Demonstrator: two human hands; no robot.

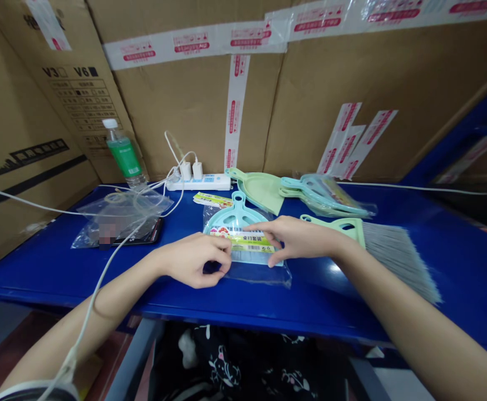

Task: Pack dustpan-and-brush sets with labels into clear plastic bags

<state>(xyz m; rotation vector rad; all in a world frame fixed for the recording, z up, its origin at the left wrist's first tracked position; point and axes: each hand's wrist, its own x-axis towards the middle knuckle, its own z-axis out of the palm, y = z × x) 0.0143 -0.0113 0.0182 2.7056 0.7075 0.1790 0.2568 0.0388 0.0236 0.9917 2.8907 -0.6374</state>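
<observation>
A light blue dustpan [238,216] lies in a clear plastic bag [264,273] on the blue table, handle pointing away from me. Across its front lies a yellow-green and white label card [251,240]. My left hand [199,257] is at the card's left end, fingers curled towards the thumb; whatever is between them is hidden. My right hand [295,238] reaches over the card's right part with thumb and fingers apart, fingertips at the card. Right of it, partly behind my forearm, lies a green-handled brush [397,256] with grey bristles.
Behind are a green dustpan [262,189], bagged dustpans [330,195], another label card [212,199] and a power strip [210,182]. At left stand a water bottle [124,156], a plastic bag [88,228] and white cables. Cardboard [176,106] walls the back of the table [176,301].
</observation>
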